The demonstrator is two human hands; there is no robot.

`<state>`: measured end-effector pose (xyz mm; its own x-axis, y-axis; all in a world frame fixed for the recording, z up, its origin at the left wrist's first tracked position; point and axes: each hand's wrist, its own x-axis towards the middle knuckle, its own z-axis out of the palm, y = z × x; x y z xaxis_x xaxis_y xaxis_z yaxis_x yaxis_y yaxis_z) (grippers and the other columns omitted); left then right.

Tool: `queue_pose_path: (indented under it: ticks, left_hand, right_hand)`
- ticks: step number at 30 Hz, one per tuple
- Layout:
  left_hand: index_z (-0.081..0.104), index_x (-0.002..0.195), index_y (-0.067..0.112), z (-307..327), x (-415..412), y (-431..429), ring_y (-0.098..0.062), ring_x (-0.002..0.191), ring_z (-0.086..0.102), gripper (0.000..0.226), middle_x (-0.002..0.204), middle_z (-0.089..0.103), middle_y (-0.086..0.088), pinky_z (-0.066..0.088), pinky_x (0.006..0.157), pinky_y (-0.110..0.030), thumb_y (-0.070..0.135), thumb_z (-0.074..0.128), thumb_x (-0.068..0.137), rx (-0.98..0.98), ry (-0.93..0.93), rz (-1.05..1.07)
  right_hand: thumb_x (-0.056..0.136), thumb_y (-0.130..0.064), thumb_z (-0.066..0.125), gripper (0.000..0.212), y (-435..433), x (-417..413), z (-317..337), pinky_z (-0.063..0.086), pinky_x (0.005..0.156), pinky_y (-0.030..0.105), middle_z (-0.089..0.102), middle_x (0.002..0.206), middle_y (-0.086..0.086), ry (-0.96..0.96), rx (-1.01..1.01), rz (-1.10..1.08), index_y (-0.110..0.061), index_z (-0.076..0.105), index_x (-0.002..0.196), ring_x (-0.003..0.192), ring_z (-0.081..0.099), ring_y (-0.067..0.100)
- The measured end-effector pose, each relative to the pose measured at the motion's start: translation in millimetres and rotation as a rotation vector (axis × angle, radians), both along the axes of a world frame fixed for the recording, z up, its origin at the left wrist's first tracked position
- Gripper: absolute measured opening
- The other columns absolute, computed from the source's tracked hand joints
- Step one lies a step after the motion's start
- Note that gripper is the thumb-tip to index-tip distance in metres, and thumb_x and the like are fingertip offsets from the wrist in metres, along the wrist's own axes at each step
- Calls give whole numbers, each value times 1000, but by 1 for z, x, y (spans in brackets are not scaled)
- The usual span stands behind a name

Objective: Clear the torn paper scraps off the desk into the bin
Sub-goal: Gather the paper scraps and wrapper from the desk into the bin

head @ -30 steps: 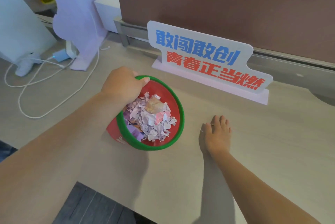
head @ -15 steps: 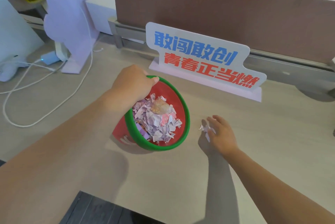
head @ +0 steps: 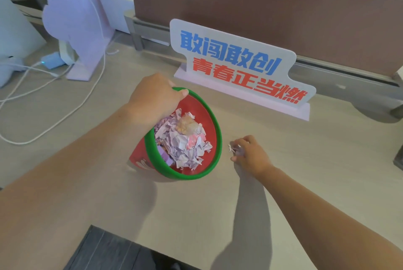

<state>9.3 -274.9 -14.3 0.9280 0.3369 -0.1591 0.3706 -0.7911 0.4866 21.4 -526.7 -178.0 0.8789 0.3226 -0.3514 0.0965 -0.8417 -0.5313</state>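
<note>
White sign (head: 237,66) just behind bin (head: 209,121)

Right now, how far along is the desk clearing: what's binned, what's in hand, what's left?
Mostly done: the red bin with the green rim already holds a heap of torn scraps. In hand: the left hand tips the bin by its rim, while the right hand pinches a small scrap beside the bin. Left: dropping that scrap in. No other loose scraps show on the desk.

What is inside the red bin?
The red bin holds a heap of torn paper scraps, with a crumpled yellowish wad on top. Whatever lies beneath the heap is covered.
</note>
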Motion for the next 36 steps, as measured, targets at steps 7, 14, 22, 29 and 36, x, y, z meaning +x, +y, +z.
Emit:
queue_pose_path:
  ticks: [7,14,22,29,36]
  left_hand:
    - [75,85,13,0,7,-1,-27,76,68,39,81,74,-9,54,75,-35,48,59,90,2,37,-2]
    - [76,93,13,2,8,-2,-28,79,67,39,86,74,-9,50,76,-33,47,58,91,7,42,20]
    - [77,88,15,0,2,-4,-27,75,68,33,79,74,-7,53,72,-33,45,62,88,-59,20,54]
    - [77,87,12,4,-1,-5,-28,77,68,35,78,74,-8,53,73,-34,44,62,88,-49,15,49]
    - [77,88,13,5,-2,-4,-27,74,64,35,76,69,-4,44,68,-29,44,60,90,-46,16,43]
  right_hand:
    - [85,-8,52,13,8,0,-13,30,64,25,54,89,7,-152,-109,55,-8,64,89,87,58,30]
    - [82,-2,51,22,13,4,6,36,55,25,58,75,7,-54,112,-277,-13,61,67,76,55,27]
    - [84,-17,65,10,77,-21,88,32,64,5,60,85,1,-302,417,-122,-11,70,90,77,47,11]
    - [84,-28,65,28,82,-25,108,38,84,15,69,111,0,-231,435,77,-18,68,110,98,60,12]
    - [90,-18,56,15,24,2,80,44,76,27,68,91,1,-182,409,-418,-14,69,96,86,62,18]
